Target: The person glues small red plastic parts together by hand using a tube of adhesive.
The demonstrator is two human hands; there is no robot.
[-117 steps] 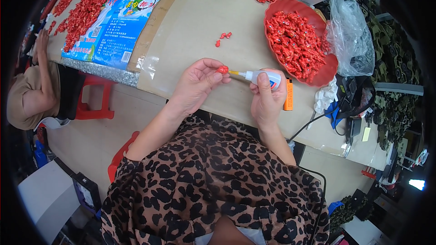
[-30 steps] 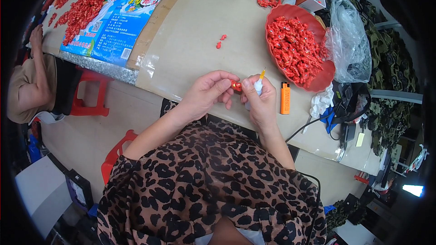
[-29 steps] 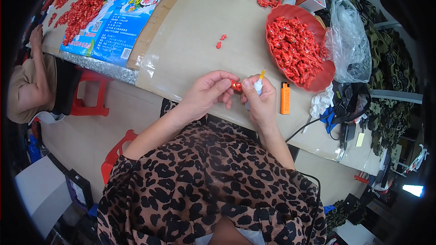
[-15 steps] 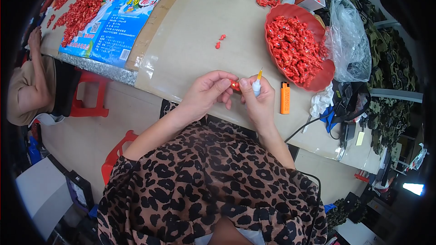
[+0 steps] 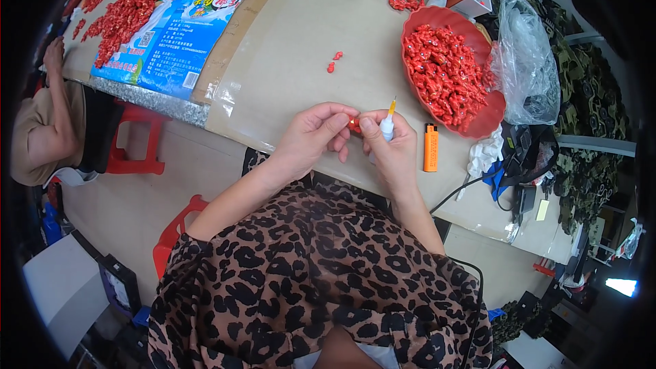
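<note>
Above the table's near edge, my left hand [image 5: 316, 132] pinches a small glossy red piece [image 5: 354, 125] with a touch of gold, mostly hidden by the fingertips. My right hand [image 5: 394, 152] is closed around a slim white applicator bottle [image 5: 387, 128] with a yellow needle tip pointing up. The right thumb and fingertips meet the same red piece from its right side. Two small red pieces [image 5: 331, 67] lie on the table beyond my hands. To the right of my right hand rests an orange lighter [image 5: 430, 148].
A red scalloped bowl [image 5: 493, 113] heaped with red pieces stands at the right, beside a clear plastic bag [image 5: 526, 61]. More red pieces [image 5: 133, 10] cover a blue printed cardboard sheet [image 5: 179, 58] at the far left. Another person's arm [image 5: 63, 106] is at the left edge.
The view has shifted slightly. My hands keep nearly the same pose, with the red piece turned a little between the fingertips and the bottle still in my right hand.
</note>
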